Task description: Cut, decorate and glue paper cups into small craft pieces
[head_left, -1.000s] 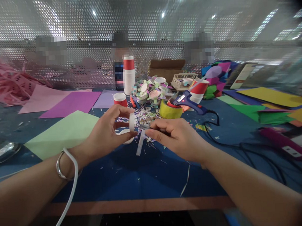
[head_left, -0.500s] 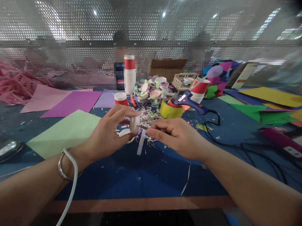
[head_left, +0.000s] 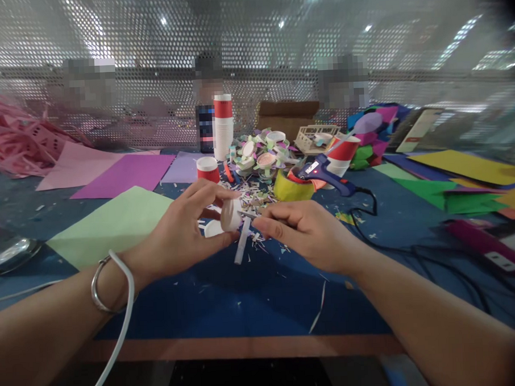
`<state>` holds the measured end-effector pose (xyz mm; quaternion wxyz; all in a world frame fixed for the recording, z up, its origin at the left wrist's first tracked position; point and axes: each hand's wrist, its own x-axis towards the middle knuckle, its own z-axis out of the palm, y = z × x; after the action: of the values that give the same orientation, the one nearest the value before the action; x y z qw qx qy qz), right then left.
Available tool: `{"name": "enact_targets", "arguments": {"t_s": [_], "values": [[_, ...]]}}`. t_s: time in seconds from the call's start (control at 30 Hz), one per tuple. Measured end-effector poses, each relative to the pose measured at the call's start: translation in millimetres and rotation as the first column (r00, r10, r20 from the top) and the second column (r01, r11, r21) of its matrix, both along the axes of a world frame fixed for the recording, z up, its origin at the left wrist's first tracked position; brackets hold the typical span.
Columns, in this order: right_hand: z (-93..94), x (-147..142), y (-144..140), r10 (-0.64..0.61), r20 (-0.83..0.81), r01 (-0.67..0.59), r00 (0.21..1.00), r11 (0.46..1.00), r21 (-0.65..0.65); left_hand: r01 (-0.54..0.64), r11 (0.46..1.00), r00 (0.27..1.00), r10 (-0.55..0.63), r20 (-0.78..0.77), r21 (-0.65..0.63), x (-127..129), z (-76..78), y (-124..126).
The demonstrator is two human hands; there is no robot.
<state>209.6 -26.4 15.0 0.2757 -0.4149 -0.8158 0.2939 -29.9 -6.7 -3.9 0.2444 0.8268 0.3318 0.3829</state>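
My left hand (head_left: 194, 221) grips a small white round piece (head_left: 231, 215), which looks like the cut-off bottom of a paper cup, between thumb and fingertips. In my right hand (head_left: 299, 228), closed in a pinch, is a slim grey blade (head_left: 247, 214) whose handle is hidden by the fingers. Its tip is at the right side of the white piece; whether they touch, I cannot tell. Below the blade lies a narrow translucent strip (head_left: 241, 245). Another white round piece (head_left: 213, 228) rests on the table behind my left thumb.
Paper scraps (head_left: 258, 198) litter the blue table. Beyond are a tall cup stack (head_left: 224, 132), a red-and-white cup (head_left: 207, 169), a heap of paper pieces (head_left: 260, 153) and a blue glue gun (head_left: 325, 173) with a trailing cord. Coloured sheets (head_left: 113, 222) lie on both sides.
My left hand has turned the white piece so its flat face shows more. The blade in my right hand has shifted slightly right, with its tip now near the piece's edge.
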Motion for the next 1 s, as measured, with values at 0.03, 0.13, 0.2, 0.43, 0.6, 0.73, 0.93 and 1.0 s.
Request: {"name": "enact_targets", "arguments": {"t_s": [0.03, 0.13, 0.2, 0.43, 0.6, 0.73, 0.93, 1.0], "values": [[0.5, 1, 1, -0.012, 0.005, 0.012, 1.0, 1.0, -0.022, 0.024, 0.99, 0.999, -0.018, 0.046, -0.136, 1, -0.4, 1], [1.0, 3, 3, -0.036, -0.016, 0.034, 0.999, 0.995, -0.094, 0.112, 0.897, 0.987, -0.049, 0.155, -0.427, 3, 0.8, 3], [-0.1, 4, 4, -0.058, -0.056, 0.052, 0.997, 0.993, -0.104, 0.161, 0.823, 0.98, -0.068, 0.187, -0.544, 3, 3.9, 3], [-12.9, -1, 4, -0.068, -0.143, 0.071, 0.987, 0.997, 0.011, 0.315, 0.48, 0.949, -0.178, 0.26, -0.819, 6, 9.3, -4], [-16.0, -4, 2, -0.036, -0.144, 0.043, 0.989, 0.998, 0.043, 0.333, 0.423, 0.942, -0.12, 0.312, -0.843, 11, 6.7, -9], [-15.1, -5, 1, -0.05, -0.116, 0.058, 0.992, 0.996, 0.07, 0.272, 0.566, 0.96, -0.104, 0.26, -0.778, 15, 6.2, -17], [-16.6, -6, 2, -0.057, -0.094, 0.062, 0.994, 0.997, 0.052, 0.11, 0.76, 0.992, -0.121, 0.027, -0.64, 15, 0.0, -19], [-17.4, -6, 3, -0.068, -0.081, 0.07, 0.994, 0.997, 0.028, 0.093, 0.788, 0.994, -0.113, 0.006, -0.609, 14, -2.3, -17]]}}
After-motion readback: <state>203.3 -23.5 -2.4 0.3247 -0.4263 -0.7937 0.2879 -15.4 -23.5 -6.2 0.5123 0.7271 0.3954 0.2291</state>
